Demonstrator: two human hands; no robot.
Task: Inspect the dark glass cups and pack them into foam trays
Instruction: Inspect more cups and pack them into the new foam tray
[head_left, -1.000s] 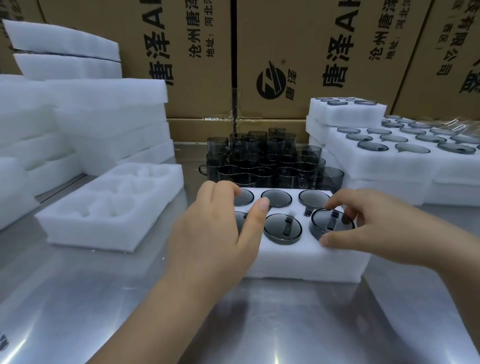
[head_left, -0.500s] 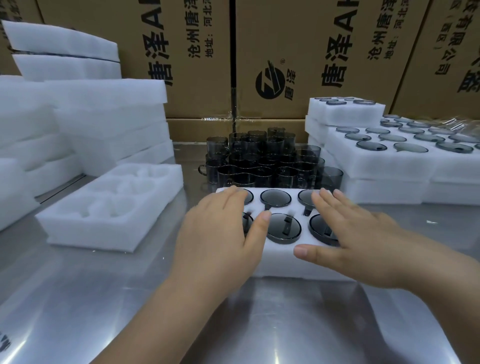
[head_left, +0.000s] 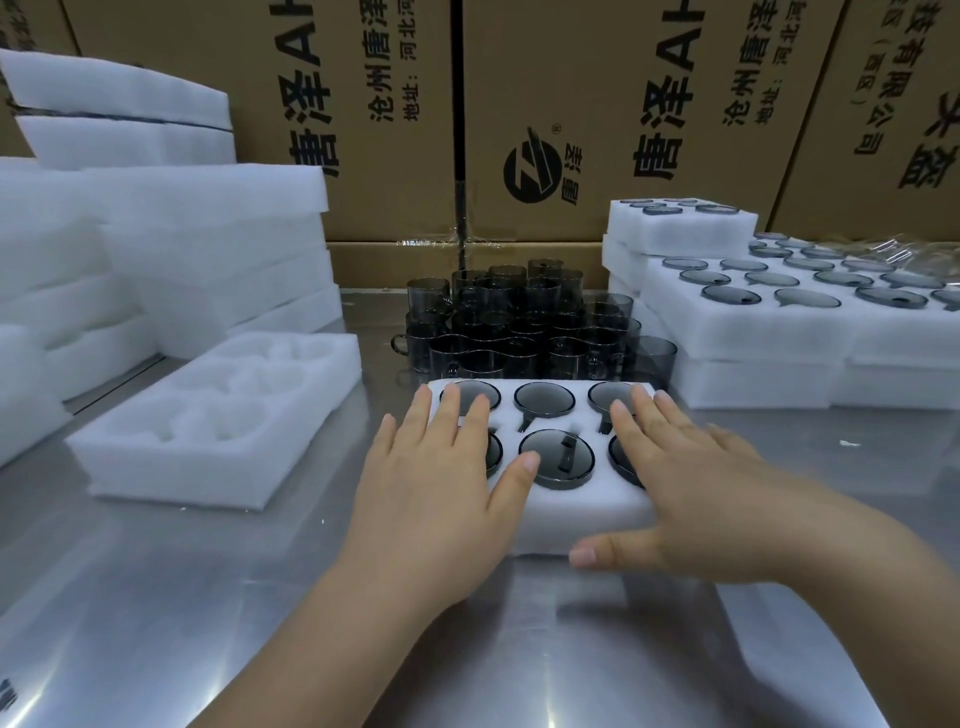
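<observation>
A white foam tray lies in the middle of the steel table, with dark glass cups seated upside down in its several pockets. My left hand lies flat over the tray's left cups, fingers straight and spread. My right hand lies flat over the right cups, its thumb stretched along the tray's near edge. Behind the tray stands a cluster of loose dark glass cups.
An empty foam tray with moulded pockets lies to the left. Stacks of foam sheets rise at far left. Filled foam trays are stacked at right. Cardboard boxes form the back wall. Bare steel table lies nearest me.
My right hand let go of the front right cup and flattened over the tray's right side. My left hand straightened its fingers and spread flat over the left cups.
</observation>
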